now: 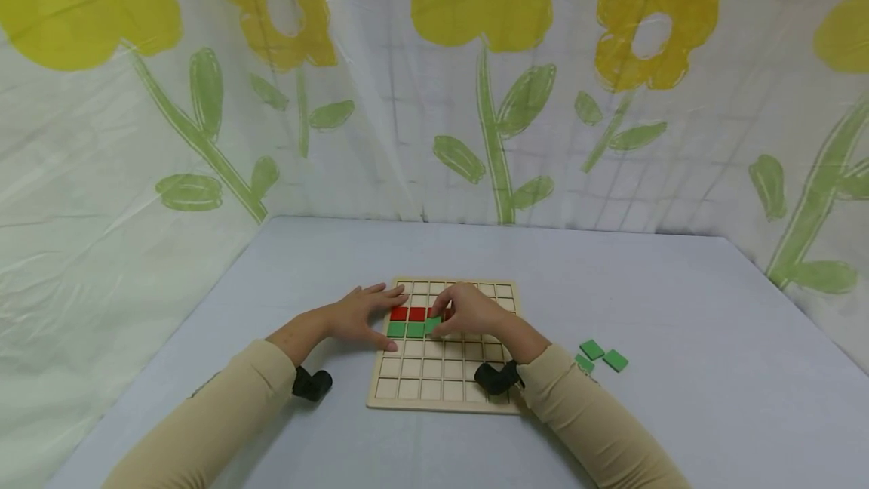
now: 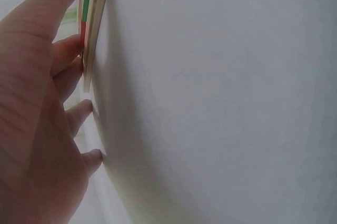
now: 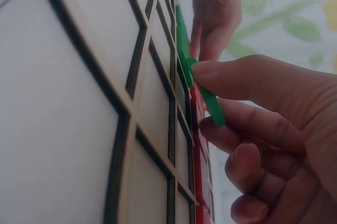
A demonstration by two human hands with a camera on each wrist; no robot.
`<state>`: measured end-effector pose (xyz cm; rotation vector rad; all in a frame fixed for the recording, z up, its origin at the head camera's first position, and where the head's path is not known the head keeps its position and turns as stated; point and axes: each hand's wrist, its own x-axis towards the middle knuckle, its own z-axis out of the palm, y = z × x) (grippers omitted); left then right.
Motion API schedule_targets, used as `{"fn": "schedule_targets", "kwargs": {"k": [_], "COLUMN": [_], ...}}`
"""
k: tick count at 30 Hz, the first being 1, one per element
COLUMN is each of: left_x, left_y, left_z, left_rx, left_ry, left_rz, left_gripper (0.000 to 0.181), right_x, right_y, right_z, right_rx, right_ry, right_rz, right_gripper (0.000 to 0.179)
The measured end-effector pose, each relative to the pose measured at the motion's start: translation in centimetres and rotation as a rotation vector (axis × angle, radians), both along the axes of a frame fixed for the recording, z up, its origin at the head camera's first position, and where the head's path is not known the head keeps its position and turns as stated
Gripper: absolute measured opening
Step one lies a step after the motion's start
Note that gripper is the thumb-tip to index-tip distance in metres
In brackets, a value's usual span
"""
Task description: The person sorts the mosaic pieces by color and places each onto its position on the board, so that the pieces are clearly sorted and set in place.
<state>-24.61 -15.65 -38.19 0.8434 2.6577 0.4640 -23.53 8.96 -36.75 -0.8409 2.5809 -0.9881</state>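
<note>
A wooden grid board [image 1: 394, 403] lies on the table, with red square tiles [image 1: 417, 314] in one row and green square tiles [image 1: 397, 330] in the row just nearer. My right hand [image 1: 471, 313] pinches a green tile [image 3: 209, 97] between thumb and fingers. In the right wrist view that tile tilts over the board, one edge at the grid beside the laid green ones. At the board's left edge rests my left hand [image 1: 356, 317], fingers spread and the thumb near the green row. Part of the red row is hidden behind the right hand.
Several loose green tiles [image 1: 615, 360] lie on the white table [image 1: 326, 247] right of the board, one partly covered by the right sleeve. Dark wrist-worn devices [image 1: 314, 384] sit under both wrists. A flower-printed curtain [image 1: 380, 134] hangs behind the table.
</note>
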Motion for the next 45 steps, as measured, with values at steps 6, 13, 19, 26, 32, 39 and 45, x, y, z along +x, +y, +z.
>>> {"fn": "schedule_targets", "kwargs": {"k": [6,13,19,26,32,39,45], "left_x": [0.1,0.0,0.0,0.0,0.0,0.3,0.3], "left_y": [-0.1,-0.1,0.2,0.5,0.4,0.2,0.1], "left_z": [0.1,0.3,0.2,0.0,-0.1,0.0,0.0], "left_rx": [-0.001,-0.001,0.003,0.006,-0.008,0.013,0.007], "left_ry": [-0.004,0.006,-0.001,-0.007,-0.009,-0.004,-0.001], "left_rz": [0.0,-0.002,-0.004,0.0,0.019,0.016,0.014], "left_gripper": [0.09,0.09,0.089,0.089,0.09,0.09,0.089], "right_x": [0.0,-0.2,-0.4,-0.2,0.1,0.8,1.4], "right_y": [-0.1,-0.1,0.5,1.8,3.1,5.3,7.9], "right_z": [0.2,0.3,0.0,0.2,0.6,1.3,2.0], "right_rx": [0.008,0.016,0.015,-0.01,-0.012,0.028,0.057], "right_ry": [-0.003,0.017,0.0,0.023,0.0,0.025,0.062], "right_rz": [0.004,0.02,-0.021,0.006,0.034,0.04,0.021], "right_gripper": [0.018,0.016,0.013,0.014,0.016,0.02,0.023]}}
